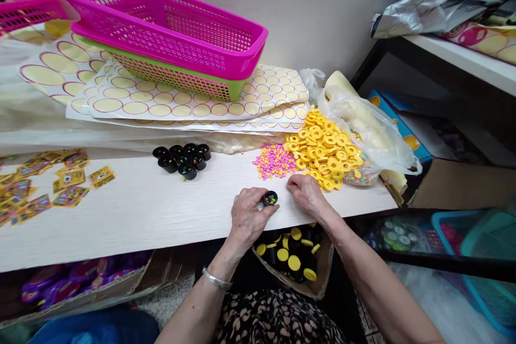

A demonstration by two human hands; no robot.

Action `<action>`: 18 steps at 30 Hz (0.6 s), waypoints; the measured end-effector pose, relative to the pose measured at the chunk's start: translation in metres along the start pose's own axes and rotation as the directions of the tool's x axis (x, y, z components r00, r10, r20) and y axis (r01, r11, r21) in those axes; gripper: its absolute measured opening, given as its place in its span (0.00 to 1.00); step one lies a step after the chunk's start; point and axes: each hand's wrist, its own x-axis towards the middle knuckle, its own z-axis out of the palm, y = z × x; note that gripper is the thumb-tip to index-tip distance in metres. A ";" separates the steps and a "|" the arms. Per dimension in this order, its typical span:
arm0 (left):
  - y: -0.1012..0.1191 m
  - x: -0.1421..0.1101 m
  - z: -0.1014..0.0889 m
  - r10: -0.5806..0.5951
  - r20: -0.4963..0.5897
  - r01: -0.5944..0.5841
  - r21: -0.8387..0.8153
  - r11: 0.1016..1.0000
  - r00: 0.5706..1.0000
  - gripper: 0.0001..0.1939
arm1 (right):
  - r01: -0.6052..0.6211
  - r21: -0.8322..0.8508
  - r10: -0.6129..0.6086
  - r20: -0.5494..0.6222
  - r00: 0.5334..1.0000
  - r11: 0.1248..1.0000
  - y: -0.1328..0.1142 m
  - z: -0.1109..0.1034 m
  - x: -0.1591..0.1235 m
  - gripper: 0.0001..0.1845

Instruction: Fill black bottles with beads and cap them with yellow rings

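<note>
Between its thumb and fingers, my left hand [250, 214] grips a small black cup [270, 198] at the table's front edge, open side up, with coloured bits inside. My right hand [307, 193] is just to its right with fingers pressed together; whatever they pinch is hidden. Right beyond that hand lies a heap of tiny pink and yellow pieces [274, 161]. A larger pile of yellow rings [322, 148] rises beside it on the right. Several more black cups [183, 158] stand grouped further left, some with coloured bits showing in them.
Pink and green baskets [242, 67] rest on sheets printed with circles [278, 91] at the back. Small printed cards [72, 178] lie at left. A box of yellow-capped black containers [294, 263] sits below the edge. A plastic bag [374, 123] and shelf [463, 54] are at right.
</note>
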 end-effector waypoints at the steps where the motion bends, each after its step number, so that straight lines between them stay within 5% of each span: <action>1: 0.001 0.000 0.000 -0.005 0.004 0.005 0.002 1.000 1.000 0.13 | 0.027 0.014 -0.027 -0.018 0.999 1.000 0.003 0.001 -0.002 0.10; 11: -0.002 0.000 0.004 -0.003 -0.022 0.003 0.013 1.000 1.000 0.19 | 0.140 -0.158 -0.158 -0.106 0.982 0.977 0.008 0.015 -0.015 0.09; 18: 0.005 -0.001 0.000 0.010 0.041 -0.014 0.109 0.994 0.999 0.13 | 0.397 0.117 -0.379 -0.149 0.913 0.910 -0.019 0.008 -0.030 0.07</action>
